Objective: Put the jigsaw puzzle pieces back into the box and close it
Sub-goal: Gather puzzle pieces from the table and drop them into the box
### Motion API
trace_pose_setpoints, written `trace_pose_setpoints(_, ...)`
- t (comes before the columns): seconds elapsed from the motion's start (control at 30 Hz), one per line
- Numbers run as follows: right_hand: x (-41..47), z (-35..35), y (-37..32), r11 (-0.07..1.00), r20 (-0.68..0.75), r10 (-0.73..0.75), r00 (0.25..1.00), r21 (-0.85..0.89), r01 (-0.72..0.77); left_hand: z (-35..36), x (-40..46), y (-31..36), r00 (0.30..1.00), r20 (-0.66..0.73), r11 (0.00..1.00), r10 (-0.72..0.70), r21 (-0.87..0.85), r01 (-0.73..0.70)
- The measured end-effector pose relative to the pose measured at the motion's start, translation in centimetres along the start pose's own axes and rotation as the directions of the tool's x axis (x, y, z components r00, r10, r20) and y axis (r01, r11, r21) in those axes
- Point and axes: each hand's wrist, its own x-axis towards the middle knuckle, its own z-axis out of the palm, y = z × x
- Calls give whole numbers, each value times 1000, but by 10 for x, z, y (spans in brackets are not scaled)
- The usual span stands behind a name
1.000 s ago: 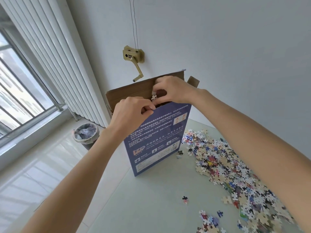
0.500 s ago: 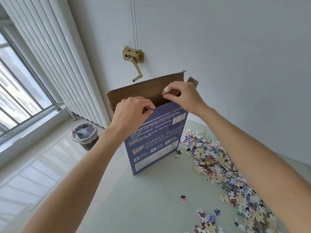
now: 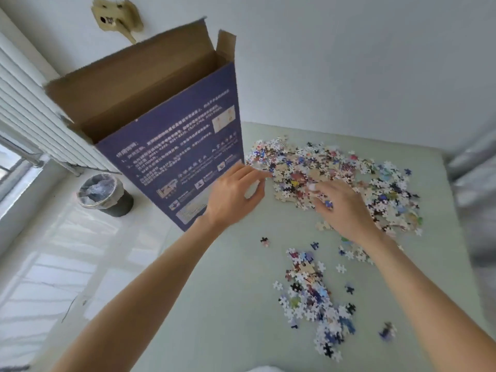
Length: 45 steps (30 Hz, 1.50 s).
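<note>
A tall blue puzzle box (image 3: 171, 146) stands upright at the table's left edge, with its brown top flaps open. A large heap of loose puzzle pieces (image 3: 349, 170) lies to its right, and a smaller scatter of pieces (image 3: 311, 291) lies nearer to me. My left hand (image 3: 236, 194) hovers in front of the box's lower right corner. Its fingers are relaxed and stretch toward the heap, holding nothing. My right hand (image 3: 343, 208) is down on the near side of the heap, fingers curled round some pieces. The view is blurred by motion.
The pale green table (image 3: 214, 304) ends at its left edge just beside the box. On the floor to the left stands a lined waste bin (image 3: 102, 194). A white radiator (image 3: 26, 103) runs under the window, and a beige fixture (image 3: 115, 17) hangs on the wall.
Both hands have left the box's top opening and come down to the right onto the heap. The view has tilted downward, showing more of the table.
</note>
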Motion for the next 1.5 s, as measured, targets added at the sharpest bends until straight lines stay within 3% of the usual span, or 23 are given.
trace_pose_setpoints(0.07, -23, 10, 33, 994, 84, 111, 990, -18, -110, 40, -9, -5, 979, 177, 993, -102, -46, 112)
trace_pose_setpoints(0.17, -42, 23, 80, 966, 148, 255, 955, 6, -259, 94, -15, -21, 851, 444, 952, -279, 9, 307)
trace_pose_setpoints(0.23, -45, 30, 111, 945, 148, 322, 935, 10, -327, 128, -14, -32, 771, 525, 920, -360, 65, 385)
trace_pose_setpoints(0.4, -37, 54, 190, 879, 80, 476, 876, -65, -472, 195, -8, -61, 637, 528, 809, -561, 186, 558)
trace_pose_setpoints(0.53, -33, 69, 240, 705, 47, 705, 708, -156, -692, 225, -1, -73, 594, 502, 772, -629, 314, 552)
trace_pose_setpoints(0.63, -30, 83, 248, 674, 68, 739, 671, -115, -730, 242, -5, -61, 632, 572, 850, -523, 298, 434)
trace_pose_setpoints(0.73, -39, 103, 231, 789, 80, 612, 787, -125, -601, 246, -23, -21, 676, 662, 934, -323, 105, 342)
trace_pose_setpoints(0.83, -64, 115, 200, 901, 159, 434, 887, -87, -425, 238, -48, 16, 660, 731, 964, -175, -11, 267)
trace_pose_setpoints(1.03, -118, 109, 150, 978, 338, 121, 933, 120, -170, 208, -77, 35, 655, 753, 927, -60, -201, 316)
trace_pose_setpoints(1.17, -120, 82, 152, 969, 365, -17, 931, 234, -74, 194, -71, 37, 713, 697, 930, -73, -211, 302)
trace_pose_setpoints(1.33, -79, 42, 193, 967, 167, 85, 982, 225, -122, 213, -31, 22, 834, 530, 957, -151, -134, 259)
trace_pose_setpoints(1.43, -50, 36, 247, 977, 61, 201, 978, 65, -205, 247, 7, 6, 870, 474, 978, -135, -76, 194)
trace_pose_setpoints(1.5, -33, 40, 292, 962, 19, 269, 963, -48, -268, 274, 30, -4, 858, 486, 981, -168, 1, 192)
